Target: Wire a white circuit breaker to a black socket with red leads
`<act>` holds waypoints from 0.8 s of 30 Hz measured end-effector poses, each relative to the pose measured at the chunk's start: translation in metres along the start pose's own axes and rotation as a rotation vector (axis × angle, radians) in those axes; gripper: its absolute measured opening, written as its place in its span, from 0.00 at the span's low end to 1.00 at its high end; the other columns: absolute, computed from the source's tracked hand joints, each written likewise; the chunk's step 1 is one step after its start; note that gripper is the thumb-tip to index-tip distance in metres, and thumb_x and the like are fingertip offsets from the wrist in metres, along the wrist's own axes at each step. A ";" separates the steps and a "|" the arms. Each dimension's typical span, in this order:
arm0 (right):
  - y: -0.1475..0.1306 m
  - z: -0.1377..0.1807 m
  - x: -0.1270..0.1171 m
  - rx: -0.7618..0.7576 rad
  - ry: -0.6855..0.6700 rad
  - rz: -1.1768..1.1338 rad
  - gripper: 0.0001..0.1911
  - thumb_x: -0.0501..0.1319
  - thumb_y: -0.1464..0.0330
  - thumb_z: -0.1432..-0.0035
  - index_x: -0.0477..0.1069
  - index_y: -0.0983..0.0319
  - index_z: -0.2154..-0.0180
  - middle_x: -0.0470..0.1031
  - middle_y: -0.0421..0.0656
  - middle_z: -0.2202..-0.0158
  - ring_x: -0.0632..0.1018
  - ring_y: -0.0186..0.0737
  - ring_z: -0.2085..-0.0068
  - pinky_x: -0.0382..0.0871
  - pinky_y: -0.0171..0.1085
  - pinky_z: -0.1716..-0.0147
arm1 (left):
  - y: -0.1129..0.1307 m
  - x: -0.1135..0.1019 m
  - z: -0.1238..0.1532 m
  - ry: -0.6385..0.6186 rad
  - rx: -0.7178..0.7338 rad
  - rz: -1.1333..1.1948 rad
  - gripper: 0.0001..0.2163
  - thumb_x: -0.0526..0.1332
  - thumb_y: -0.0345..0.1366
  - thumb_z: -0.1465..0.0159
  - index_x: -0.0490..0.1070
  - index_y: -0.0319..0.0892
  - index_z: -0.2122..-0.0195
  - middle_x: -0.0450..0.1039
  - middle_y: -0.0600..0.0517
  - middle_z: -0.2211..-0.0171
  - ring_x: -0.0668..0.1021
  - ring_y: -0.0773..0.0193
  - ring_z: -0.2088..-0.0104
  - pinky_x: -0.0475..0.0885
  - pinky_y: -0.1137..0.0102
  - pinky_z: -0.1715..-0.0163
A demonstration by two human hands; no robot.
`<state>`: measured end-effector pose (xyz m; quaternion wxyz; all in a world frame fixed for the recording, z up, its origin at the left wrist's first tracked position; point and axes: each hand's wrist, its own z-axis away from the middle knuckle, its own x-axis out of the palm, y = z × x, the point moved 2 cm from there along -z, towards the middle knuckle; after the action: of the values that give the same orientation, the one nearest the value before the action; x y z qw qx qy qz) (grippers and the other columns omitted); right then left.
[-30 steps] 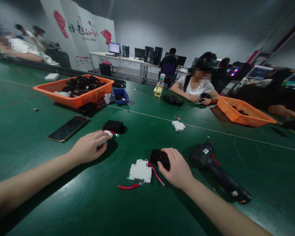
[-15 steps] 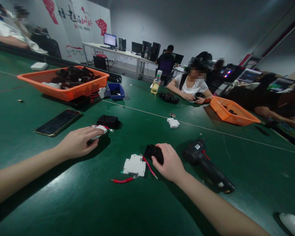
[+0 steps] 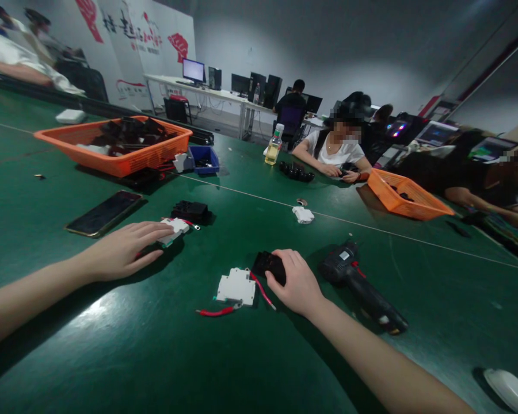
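Observation:
My left hand (image 3: pixel 123 250) rests on the green table (image 3: pixel 164 356), fingers curled round a small white part (image 3: pixel 173 228) with a red wire. Just beyond that part lies a black block (image 3: pixel 191 211). My right hand (image 3: pixel 297 283) is closed over a black part (image 3: pixel 268 266) on the table. Left of it lies a white breaker-like module (image 3: pixel 237 286) with red wires (image 3: pixel 218 312) trailing from it. A black electric screwdriver (image 3: pixel 362 288) lies to the right of my right hand.
A phone (image 3: pixel 103 213) lies at the left. Behind it stand an orange basket (image 3: pixel 112 144) of black parts and a blue bin (image 3: pixel 204 159). A bottle (image 3: pixel 274 146), another white part (image 3: pixel 303 214) and a second orange basket (image 3: pixel 403 195) stand farther off. People sit across the table.
My left hand has drawn back slightly toward me with the white part. My right hand stays on the black part. The view has shifted a little to the right.

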<state>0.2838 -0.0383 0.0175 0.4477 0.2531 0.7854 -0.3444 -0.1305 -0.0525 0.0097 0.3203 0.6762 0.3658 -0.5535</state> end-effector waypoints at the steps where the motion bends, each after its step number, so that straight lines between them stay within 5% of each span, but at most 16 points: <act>1: 0.000 0.000 0.000 0.003 -0.001 -0.001 0.17 0.59 0.65 0.39 0.66 0.64 0.49 0.73 0.51 0.55 0.73 0.50 0.53 0.70 0.48 0.53 | -0.001 -0.001 -0.002 0.004 0.015 -0.007 0.23 0.53 0.42 0.32 0.62 0.46 0.37 0.66 0.48 0.38 0.69 0.58 0.41 0.62 0.61 0.40; 10: -0.001 0.000 -0.002 0.009 -0.013 -0.012 0.17 0.59 0.64 0.38 0.65 0.64 0.49 0.72 0.50 0.54 0.72 0.49 0.53 0.71 0.48 0.53 | -0.026 0.000 -0.039 0.021 0.087 -0.090 0.20 0.49 0.43 0.32 0.72 0.42 0.46 0.75 0.46 0.50 0.74 0.57 0.51 0.64 0.61 0.46; 15: -0.001 -0.001 -0.003 0.015 -0.013 -0.022 0.18 0.59 0.63 0.38 0.65 0.64 0.49 0.73 0.51 0.54 0.73 0.49 0.53 0.71 0.49 0.54 | -0.033 0.007 -0.049 0.152 -0.056 -0.043 0.24 0.49 0.46 0.32 0.63 0.43 0.38 0.62 0.44 0.36 0.65 0.52 0.38 0.61 0.55 0.39; 19: 0.000 -0.001 -0.003 0.015 -0.016 -0.031 0.18 0.59 0.63 0.38 0.66 0.63 0.48 0.73 0.51 0.54 0.73 0.49 0.53 0.71 0.50 0.54 | -0.032 0.015 -0.060 0.082 -0.054 0.077 0.26 0.47 0.45 0.30 0.52 0.46 0.32 0.46 0.46 0.29 0.56 0.54 0.32 0.56 0.54 0.35; 24: 0.001 -0.001 -0.002 0.011 -0.015 -0.014 0.17 0.59 0.63 0.38 0.66 0.64 0.49 0.73 0.52 0.54 0.73 0.50 0.54 0.71 0.50 0.54 | -0.023 0.024 -0.089 0.091 -0.047 0.161 0.28 0.49 0.49 0.31 0.55 0.45 0.33 0.52 0.45 0.32 0.57 0.52 0.33 0.55 0.55 0.34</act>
<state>0.2853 -0.0371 0.0188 0.4497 0.2474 0.7820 -0.3535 -0.1014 0.0381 0.0017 0.3626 0.7202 0.3375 -0.4858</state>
